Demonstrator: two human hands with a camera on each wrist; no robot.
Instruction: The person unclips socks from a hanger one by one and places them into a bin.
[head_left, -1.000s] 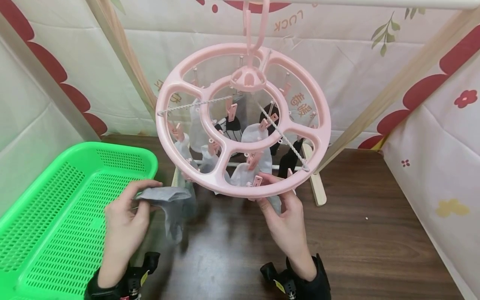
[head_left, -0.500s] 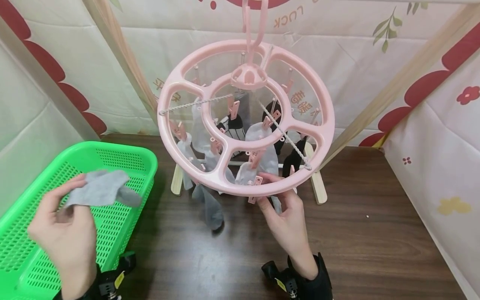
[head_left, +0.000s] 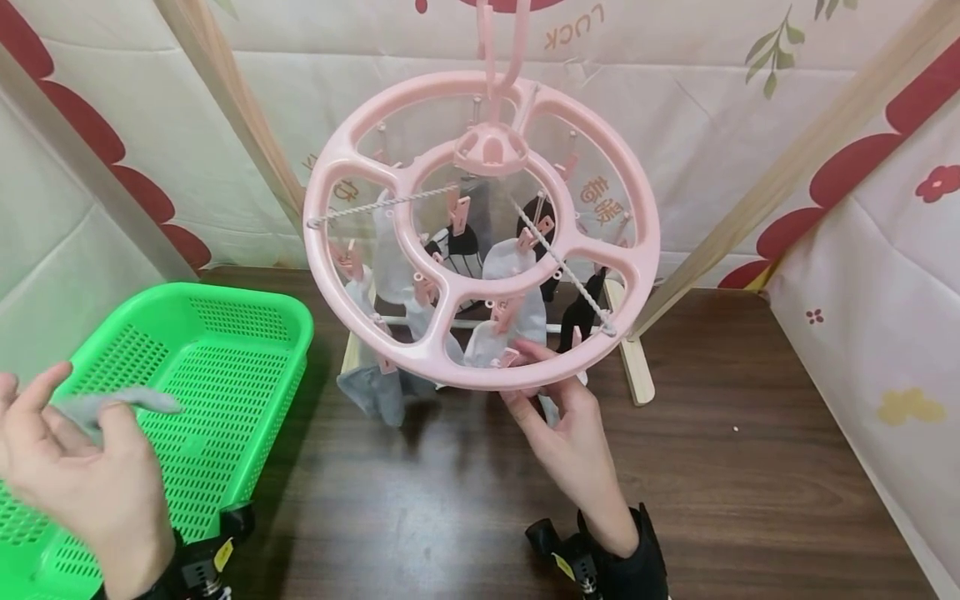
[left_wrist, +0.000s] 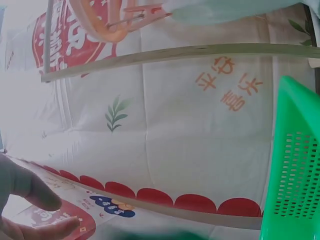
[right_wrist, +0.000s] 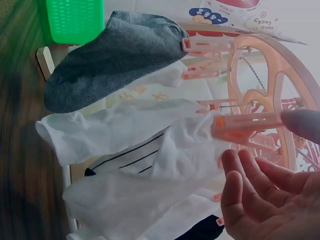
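In the head view my left hand (head_left: 90, 467) is above the green basket's left side, its fingers spread apart. A light grey sock (head_left: 138, 400) hangs in the air just beyond its thumb, seemingly loose. The left wrist view shows a gap between thumb and finger. At the front rim of the pink round drying hanger (head_left: 480, 379), my right hand (head_left: 562, 433) pinches a pink clothespin (right_wrist: 250, 121). The right wrist view has the thumb on its end, and a white sock (right_wrist: 185, 145) at its other end. A dark grey sock (right_wrist: 120, 60) hangs from another clothespin.
The green basket (head_left: 296, 367) stands on the dark wooden table (head_left: 465, 508) at left. Several white, grey and black socks hang below the hanger. Wooden legs (head_left: 633, 367) of a stand flank it, with a printed cloth wall (head_left: 675, 108) behind.
My left hand has moved left from beside the hanger to over the basket, and its fingers have spread from the light grey sock. The hanging dark grey sock swings; my right hand stays put.
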